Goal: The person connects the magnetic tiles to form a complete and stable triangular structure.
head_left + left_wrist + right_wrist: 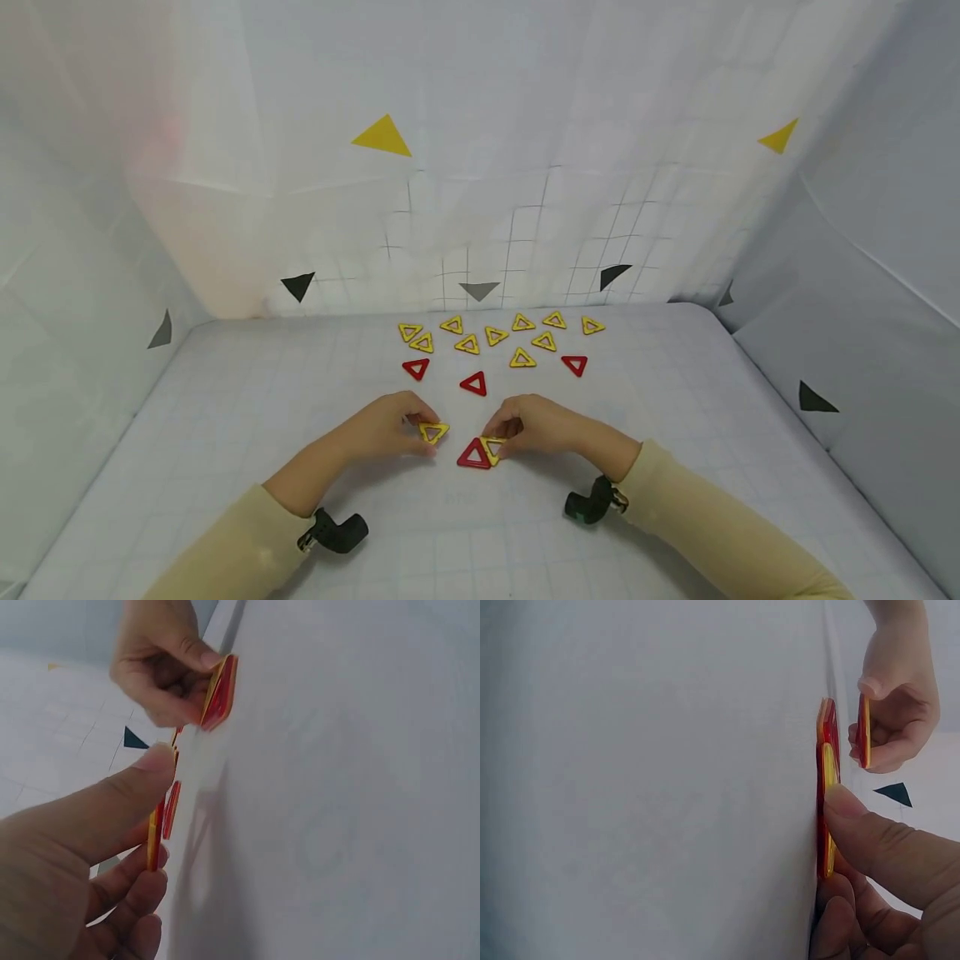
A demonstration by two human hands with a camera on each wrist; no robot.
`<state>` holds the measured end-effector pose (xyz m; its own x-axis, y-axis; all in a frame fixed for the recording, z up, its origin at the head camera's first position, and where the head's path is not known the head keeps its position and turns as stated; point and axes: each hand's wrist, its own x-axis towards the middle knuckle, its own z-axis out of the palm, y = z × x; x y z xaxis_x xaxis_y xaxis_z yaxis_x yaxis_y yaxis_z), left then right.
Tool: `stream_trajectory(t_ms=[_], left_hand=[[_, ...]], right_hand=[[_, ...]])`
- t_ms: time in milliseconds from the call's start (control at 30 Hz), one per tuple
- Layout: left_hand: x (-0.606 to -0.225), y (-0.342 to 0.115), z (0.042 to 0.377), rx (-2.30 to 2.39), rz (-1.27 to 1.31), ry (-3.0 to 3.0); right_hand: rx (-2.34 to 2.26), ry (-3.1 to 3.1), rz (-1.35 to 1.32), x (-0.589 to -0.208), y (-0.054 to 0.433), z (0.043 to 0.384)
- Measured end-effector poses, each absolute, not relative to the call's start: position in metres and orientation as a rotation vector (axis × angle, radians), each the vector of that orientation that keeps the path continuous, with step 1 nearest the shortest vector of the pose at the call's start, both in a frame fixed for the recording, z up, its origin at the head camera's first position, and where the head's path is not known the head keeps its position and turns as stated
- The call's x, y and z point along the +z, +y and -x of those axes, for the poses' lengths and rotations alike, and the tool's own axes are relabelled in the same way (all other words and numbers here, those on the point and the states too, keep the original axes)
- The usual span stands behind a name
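Red triangle (474, 464) sits edge to edge with a yellow triangle (487, 452), directly in front of the person, just left of the right hand (542, 425), which pinches the yellow one between thumb and fingers. Whether the red one rests fully on the surface (450, 533) is hard to tell from the wrist views. As I judge it, the likeliest trouble is that this joined edge slips or hinges open, since the right hand grips only the yellow piece and a twist of it would leave the red one unsupported. The left hand (386, 427) pinches a second yellow triangle (434, 425), held apart from the pair on its left side; brought in too fast or crooked, it could knock the red one askew. Farther out lie three loose red triangles (575, 360), and beyond most of these a scatter of yellow triangles (522, 365), well away from both hands.
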<state>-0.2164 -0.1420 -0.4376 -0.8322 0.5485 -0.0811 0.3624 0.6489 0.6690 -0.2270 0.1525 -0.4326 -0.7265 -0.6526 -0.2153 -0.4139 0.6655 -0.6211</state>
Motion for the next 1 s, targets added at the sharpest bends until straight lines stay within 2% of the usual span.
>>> stream_trajectory(t_ms=[1000], left_hand=[[-0.450, -0.108, 0.207, 0.821, -0.753, 2.639]], right_hand=[[-0.788, 2.415, 0.907, -0.434, 0.152, 0.233]])
